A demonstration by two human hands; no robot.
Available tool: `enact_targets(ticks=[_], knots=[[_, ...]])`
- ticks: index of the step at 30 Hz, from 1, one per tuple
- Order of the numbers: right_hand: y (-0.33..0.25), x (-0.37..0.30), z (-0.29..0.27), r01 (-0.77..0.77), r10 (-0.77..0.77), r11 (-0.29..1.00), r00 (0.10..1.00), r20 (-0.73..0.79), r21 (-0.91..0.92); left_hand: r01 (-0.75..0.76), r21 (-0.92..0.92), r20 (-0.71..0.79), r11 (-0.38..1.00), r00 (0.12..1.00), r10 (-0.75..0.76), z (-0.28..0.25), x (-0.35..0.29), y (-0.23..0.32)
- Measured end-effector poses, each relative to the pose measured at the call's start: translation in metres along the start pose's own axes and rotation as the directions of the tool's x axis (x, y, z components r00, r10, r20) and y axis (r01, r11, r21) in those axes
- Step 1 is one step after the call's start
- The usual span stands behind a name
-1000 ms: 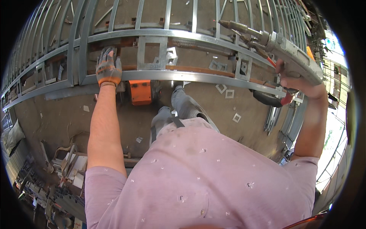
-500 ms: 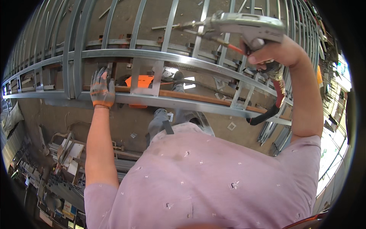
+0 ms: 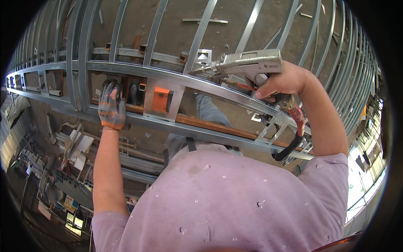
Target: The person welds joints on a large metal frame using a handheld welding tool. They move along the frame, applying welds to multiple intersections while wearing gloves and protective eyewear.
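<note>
My right hand [image 3: 285, 82] is bare and wrapped round the grip of a grey metal welding gun [image 3: 252, 62]. The gun's thin nozzle points left, its tip at or just above the far rail [image 3: 218, 84] of a steel tube frame; contact is hard to make out. From under the grip hangs a red and black hose [image 3: 296, 119]. My left hand [image 3: 112, 108], in a grey and orange glove, lies with outstretched fingers across the near rail [image 3: 147, 122]. To its right, a rectangular metal piece [image 3: 178, 101] spans the two rails.
Several upright bars [image 3: 157, 29] run away from the far rail, crowding closer at both sides. An orange box [image 3: 160, 100] shows below the frame. A brown bar [image 3: 216, 127] lies along the near rail. Metal lengths and scrap [image 3: 79, 143] are piled at the lower left.
My right hand has brought the welding gun down and leftward, so its nozzle is at the far rail. My left hand stays on the near rail. The view has shifted slightly.
</note>
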State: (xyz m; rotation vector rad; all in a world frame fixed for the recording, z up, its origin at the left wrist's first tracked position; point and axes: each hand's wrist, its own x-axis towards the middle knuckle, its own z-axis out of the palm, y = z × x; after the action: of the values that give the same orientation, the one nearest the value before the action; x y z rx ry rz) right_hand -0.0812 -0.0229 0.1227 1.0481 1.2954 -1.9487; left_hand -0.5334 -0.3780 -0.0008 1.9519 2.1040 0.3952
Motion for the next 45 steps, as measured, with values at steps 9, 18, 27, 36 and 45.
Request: enact_targets(ticks=[9,18,27,36,45], knots=[[0.015,0.021,-0.016,-0.035,0.035,0.999,0.998,0.058,0.004,0.003,0.016,0.029,1.0,1.0,-0.003,-0.006,0.001,0.003],[0.018,0.032,-0.019,-0.028,0.023,0.998,0.997,0.078,0.065,0.035,0.018,0.048,0.999,0.998,-0.035,-0.003,-0.004,-0.002],[0.012,0.029,-0.017,-0.05,0.049,0.999,0.996,0.08,0.005,0.025,0.017,0.053,1.0,0.998,-0.026,-0.004,-0.002,-0.001],[0.01,0.026,-0.014,-0.046,0.045,0.999,0.996,0.076,0.005,0.033,0.025,0.049,0.999,0.998,-0.034,-0.007,0.001,0.003],[0.009,0.025,-0.015,-0.055,0.057,0.998,0.997,0.056,-0.042,0.025,0.032,0.057,0.999,0.998,-0.027,-0.008,0.001,0.005]])
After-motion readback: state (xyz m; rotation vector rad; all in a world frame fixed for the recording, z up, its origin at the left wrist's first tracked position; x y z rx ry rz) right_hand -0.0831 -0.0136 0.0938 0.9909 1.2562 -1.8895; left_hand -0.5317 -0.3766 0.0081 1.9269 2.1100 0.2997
